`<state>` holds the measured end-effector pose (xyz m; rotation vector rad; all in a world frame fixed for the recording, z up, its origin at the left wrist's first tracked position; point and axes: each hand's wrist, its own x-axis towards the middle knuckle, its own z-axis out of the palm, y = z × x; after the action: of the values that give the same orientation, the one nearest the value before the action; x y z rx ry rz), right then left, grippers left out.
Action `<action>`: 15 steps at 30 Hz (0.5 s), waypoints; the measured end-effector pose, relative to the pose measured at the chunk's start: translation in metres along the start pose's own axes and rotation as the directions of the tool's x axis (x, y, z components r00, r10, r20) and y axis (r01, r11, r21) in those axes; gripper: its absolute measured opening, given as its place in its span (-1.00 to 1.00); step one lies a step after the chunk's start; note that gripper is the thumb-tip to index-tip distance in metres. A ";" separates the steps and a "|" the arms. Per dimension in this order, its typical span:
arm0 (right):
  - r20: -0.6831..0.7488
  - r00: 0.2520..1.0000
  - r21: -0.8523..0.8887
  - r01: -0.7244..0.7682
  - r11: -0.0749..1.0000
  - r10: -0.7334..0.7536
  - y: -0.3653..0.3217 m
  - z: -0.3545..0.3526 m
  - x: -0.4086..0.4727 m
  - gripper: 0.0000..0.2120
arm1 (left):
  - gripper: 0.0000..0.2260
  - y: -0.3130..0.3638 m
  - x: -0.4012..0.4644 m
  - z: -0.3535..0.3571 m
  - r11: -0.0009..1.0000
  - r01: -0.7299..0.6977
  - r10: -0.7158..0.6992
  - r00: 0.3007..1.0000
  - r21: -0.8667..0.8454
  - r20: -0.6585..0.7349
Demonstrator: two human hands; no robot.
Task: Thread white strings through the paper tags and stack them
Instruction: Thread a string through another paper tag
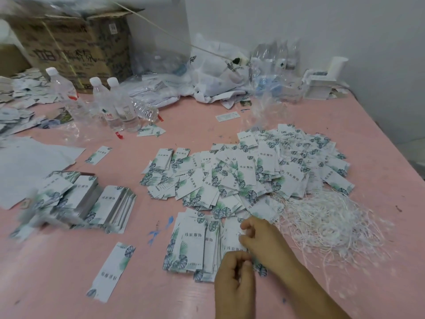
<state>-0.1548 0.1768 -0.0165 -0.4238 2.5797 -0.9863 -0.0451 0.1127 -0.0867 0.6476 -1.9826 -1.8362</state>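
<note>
A fanned batch of white paper tags [193,242] with green leaf print lies near the front of the pink table [69,261]. My left hand [234,276] curls round the near end of one tag [232,238] in this batch. My right hand [264,238] pinches the same tag's right edge with thumb and fingertips; any string between them is too thin to make out. A tangled heap of white strings [328,224] lies just right of my right hand. Behind it spreads a big loose pile of tags [241,178].
Leaning stacks of tags [108,207] stand at the left, and a single tag [115,272] lies in front of them. Water bottles [110,107], a cardboard box [76,42], plastic bags [218,70] and a white box [322,84] line the back. A white sheet [30,166] lies at left.
</note>
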 end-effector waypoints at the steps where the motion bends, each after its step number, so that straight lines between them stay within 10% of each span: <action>1: -0.006 1.000 -0.103 -0.006 0.995 0.005 0.004 -0.003 -0.001 -0.77 | -0.86 -0.002 0.000 0.000 0.998 0.040 -0.041 0.999 -0.050 -0.008; 8: -0.063 0.994 -0.331 -0.110 0.937 0.094 0.038 -0.007 -0.036 -0.37 | -0.81 -0.001 0.004 0.005 0.999 0.025 -0.024 0.999 -0.034 0.026; 15: -0.058 0.993 -0.357 -0.120 0.926 0.106 0.038 -0.010 -0.043 -0.45 | -0.79 0.007 0.002 0.007 0.999 -0.041 0.041 0.999 0.003 0.034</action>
<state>-0.1263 0.2270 -0.0263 -0.3441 2.7884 -0.4829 -0.0511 0.1173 -0.0800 0.5762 -2.0060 -1.8322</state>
